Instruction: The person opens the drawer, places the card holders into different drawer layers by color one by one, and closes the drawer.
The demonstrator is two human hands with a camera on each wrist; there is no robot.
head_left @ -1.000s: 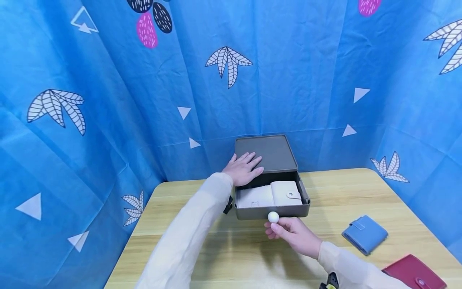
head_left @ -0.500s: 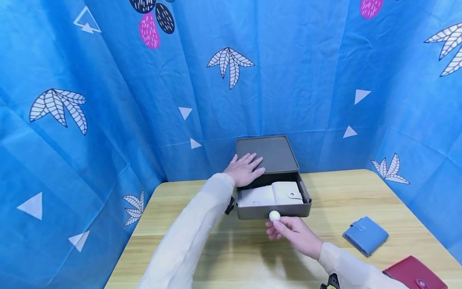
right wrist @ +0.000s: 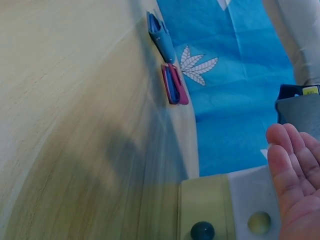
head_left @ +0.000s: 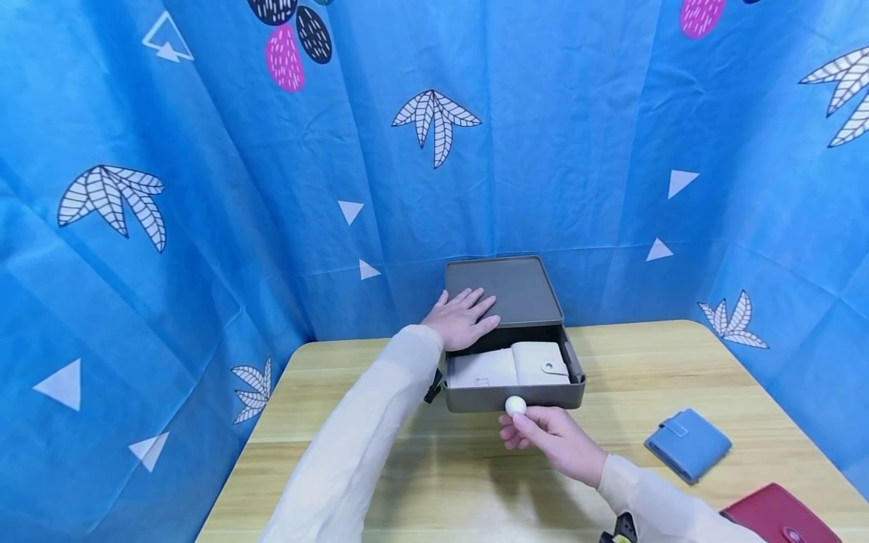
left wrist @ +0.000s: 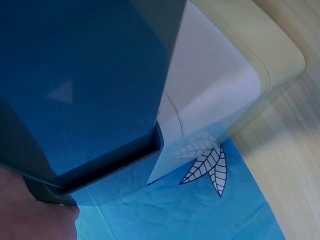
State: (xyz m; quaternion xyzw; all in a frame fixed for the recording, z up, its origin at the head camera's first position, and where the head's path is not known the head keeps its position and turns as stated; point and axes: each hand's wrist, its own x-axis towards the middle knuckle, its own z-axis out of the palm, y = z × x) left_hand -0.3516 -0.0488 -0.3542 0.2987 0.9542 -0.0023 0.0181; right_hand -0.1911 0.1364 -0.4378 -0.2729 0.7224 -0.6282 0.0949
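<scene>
A small stacked drawer unit [head_left: 505, 290] with a grey top stands at the back of the table. My left hand [head_left: 463, 318] rests on that top with its fingers spread. The grey top drawer [head_left: 475, 400] is pulled out toward me, and inside it lies a white snap wallet [head_left: 539, 364] beside another white flat piece [head_left: 483, 369]. At the drawer's front, my right hand [head_left: 557, 445] pinches the round white knob [head_left: 515, 406] between thumb and fingers. In the right wrist view, the hand [right wrist: 297, 185] hides nearly all of this knob.
Below the grey drawer sit a white drawer [right wrist: 247, 190] with a pale knob and a cream drawer [right wrist: 205, 197] with a dark green knob. On the table's right lie a blue wallet [head_left: 689, 445] and a red wallet [head_left: 777, 516]. A blue curtain [head_left: 577, 188] surrounds the table.
</scene>
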